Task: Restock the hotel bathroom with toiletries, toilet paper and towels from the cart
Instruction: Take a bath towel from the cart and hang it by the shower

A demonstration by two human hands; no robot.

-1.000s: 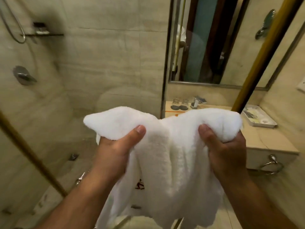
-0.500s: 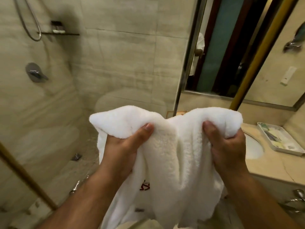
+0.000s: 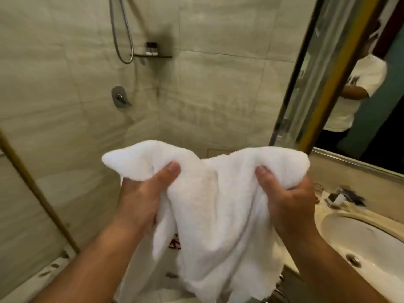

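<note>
Two hands have the white towel (image 3: 214, 204) bunched up in front of me, held in the air at about chest level over the edge of the shower stall. My left hand (image 3: 140, 197) grips the left top corner: its thumb (image 3: 169, 171) lies flat on the near face of the cloth, and the fingers are curled round behind it, so I cannot see them. My right hand (image 3: 288, 200) grips the right top corner the same way, with its thumb (image 3: 262, 173) pressed into the pile and the fingers buried in the fold. Between the two grips the top edge sags into a shallow dip, and the cloth hangs down in loose folds between my forearms. A small red mark (image 3: 175, 243) shows on a lower layer, too blurred for me to read.

Behind the towel is the tiled shower wall, with a chrome hose (image 3: 122, 40) looping down, a round mixer valve (image 3: 119, 96) below it, and a narrow shelf (image 3: 162, 56) carrying a few small bottles (image 3: 151, 49). To my right, the tabletop (image 3: 314, 217) holds a white sink (image 3: 360, 241) with a blurred faucet (image 3: 343, 195) at its back. Above it, a mirror (image 3: 382, 138) reflects a person in a white shirt (image 3: 349, 90).
</note>
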